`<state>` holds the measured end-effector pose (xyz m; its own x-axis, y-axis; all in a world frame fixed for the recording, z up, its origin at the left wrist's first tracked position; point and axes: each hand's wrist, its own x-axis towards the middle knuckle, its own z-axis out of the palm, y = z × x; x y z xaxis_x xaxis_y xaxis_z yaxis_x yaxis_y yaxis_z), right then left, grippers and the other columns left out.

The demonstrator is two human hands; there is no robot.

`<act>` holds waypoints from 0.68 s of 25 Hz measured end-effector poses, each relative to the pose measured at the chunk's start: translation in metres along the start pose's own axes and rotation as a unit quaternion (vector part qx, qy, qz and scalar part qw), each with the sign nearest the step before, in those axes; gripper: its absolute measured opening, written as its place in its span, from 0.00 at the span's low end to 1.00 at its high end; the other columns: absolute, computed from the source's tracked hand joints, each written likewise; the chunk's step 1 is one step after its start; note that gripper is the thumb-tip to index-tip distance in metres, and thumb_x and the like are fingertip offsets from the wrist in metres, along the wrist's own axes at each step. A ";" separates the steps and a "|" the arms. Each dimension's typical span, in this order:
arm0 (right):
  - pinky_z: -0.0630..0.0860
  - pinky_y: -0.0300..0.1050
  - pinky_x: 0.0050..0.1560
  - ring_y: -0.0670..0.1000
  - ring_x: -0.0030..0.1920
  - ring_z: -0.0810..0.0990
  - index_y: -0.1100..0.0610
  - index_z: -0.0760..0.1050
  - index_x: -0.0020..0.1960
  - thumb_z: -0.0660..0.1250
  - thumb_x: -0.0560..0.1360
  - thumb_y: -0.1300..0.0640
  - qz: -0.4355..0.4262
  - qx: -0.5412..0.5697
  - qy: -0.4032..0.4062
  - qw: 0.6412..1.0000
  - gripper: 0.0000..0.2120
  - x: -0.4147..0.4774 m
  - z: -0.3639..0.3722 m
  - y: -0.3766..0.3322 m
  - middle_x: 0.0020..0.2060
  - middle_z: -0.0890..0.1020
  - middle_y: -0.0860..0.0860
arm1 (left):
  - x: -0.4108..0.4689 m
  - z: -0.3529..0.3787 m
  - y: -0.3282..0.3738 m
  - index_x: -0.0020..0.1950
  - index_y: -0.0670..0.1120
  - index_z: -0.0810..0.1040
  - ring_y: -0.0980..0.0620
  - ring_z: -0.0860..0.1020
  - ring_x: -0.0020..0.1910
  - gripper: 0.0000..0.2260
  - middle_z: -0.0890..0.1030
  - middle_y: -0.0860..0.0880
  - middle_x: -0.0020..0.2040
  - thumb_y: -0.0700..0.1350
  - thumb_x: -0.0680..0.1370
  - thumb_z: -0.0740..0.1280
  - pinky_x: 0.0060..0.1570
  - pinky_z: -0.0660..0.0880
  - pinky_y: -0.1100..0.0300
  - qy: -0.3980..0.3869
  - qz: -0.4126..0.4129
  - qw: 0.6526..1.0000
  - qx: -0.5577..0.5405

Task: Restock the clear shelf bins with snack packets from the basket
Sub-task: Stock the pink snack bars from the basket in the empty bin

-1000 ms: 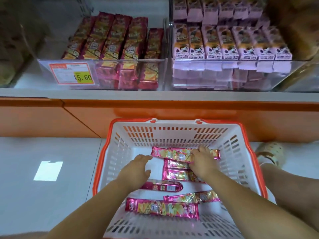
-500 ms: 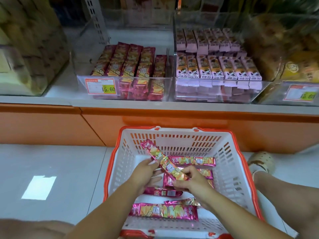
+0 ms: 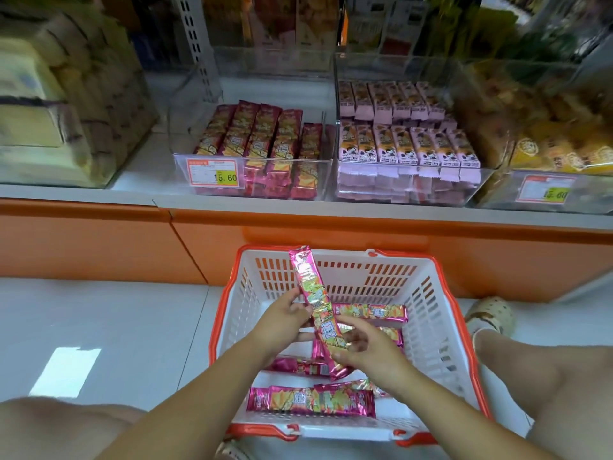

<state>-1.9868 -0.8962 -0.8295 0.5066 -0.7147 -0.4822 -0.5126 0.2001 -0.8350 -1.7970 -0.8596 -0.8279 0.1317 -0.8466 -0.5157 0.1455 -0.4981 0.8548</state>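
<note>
Pink packet (image 3: 313, 293) now tilts steeper, apparently pinched between both hands (image 3: 282, 323) (image 3: 371, 351).

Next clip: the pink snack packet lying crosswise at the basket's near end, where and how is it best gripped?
Probably from straight above, pinching the near packet across its narrow width, left of middle. It lies flat on the basket floor, left half bare, while a second packet crowds its right end. The left hand and right hand hold a raised packet.

left hand (image 3: 282, 322): pinches packet (image 3: 313, 293) mid | right hand (image 3: 366, 348): grips its lower end
</note>
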 end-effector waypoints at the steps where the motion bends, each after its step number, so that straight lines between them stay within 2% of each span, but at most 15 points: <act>1: 0.78 0.43 0.47 0.48 0.45 0.75 0.35 0.70 0.60 0.74 0.72 0.61 -0.004 0.002 0.004 1.000 0.27 0.000 0.000 -0.001 0.53 0.75 0.51 | -0.002 0.000 0.002 0.67 0.52 0.70 0.50 0.81 0.55 0.14 0.82 0.44 0.55 0.43 0.82 0.62 0.51 0.81 0.54 -0.005 0.007 1.000 0.003; 5: 0.79 0.47 0.50 0.48 0.45 0.75 0.34 0.71 0.59 0.74 0.71 0.61 -0.011 0.010 0.009 1.000 0.27 -0.002 0.001 -0.004 0.52 0.76 0.53 | -0.007 -0.004 0.011 0.65 0.54 0.72 0.51 0.81 0.56 0.12 0.81 0.46 0.57 0.43 0.82 0.61 0.51 0.81 0.54 -0.021 0.028 0.999 0.012; 10: 0.80 0.47 0.53 0.48 0.47 0.82 0.43 0.74 0.64 0.72 0.74 0.55 -0.029 0.039 0.036 0.998 0.21 -0.005 -0.002 -0.031 0.48 0.81 0.50 | -0.018 -0.006 0.031 0.67 0.50 0.71 0.51 0.82 0.53 0.14 0.82 0.47 0.57 0.42 0.82 0.61 0.49 0.81 0.55 -0.041 0.038 0.998 0.035; 14: 0.79 0.40 0.39 0.46 0.40 0.83 0.41 0.76 0.60 0.74 0.72 0.57 -0.081 0.064 0.077 0.992 0.20 -0.008 -0.014 -0.092 0.45 0.83 0.49 | -0.038 -0.014 0.087 0.66 0.54 0.71 0.51 0.82 0.53 0.14 0.82 0.49 0.56 0.42 0.82 0.61 0.50 0.80 0.54 -0.087 0.088 0.991 0.057; 17: 0.77 0.40 0.35 0.48 0.39 0.83 0.41 0.76 0.61 0.73 0.72 0.59 -0.148 0.053 0.092 0.983 0.22 -0.014 -0.028 -0.155 0.43 0.84 0.50 | -0.051 -0.031 0.148 0.63 0.56 0.72 0.51 0.83 0.52 0.14 0.83 0.49 0.54 0.42 0.81 0.63 0.46 0.80 0.57 -0.067 0.166 0.980 0.083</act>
<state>-1.9337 -0.9358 -0.6858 0.4837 -0.8593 -0.1661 -0.2815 0.0269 -0.9592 -1.7516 -0.8840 -0.6765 0.0129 -0.9789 -0.2041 -0.0458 -0.2045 0.9778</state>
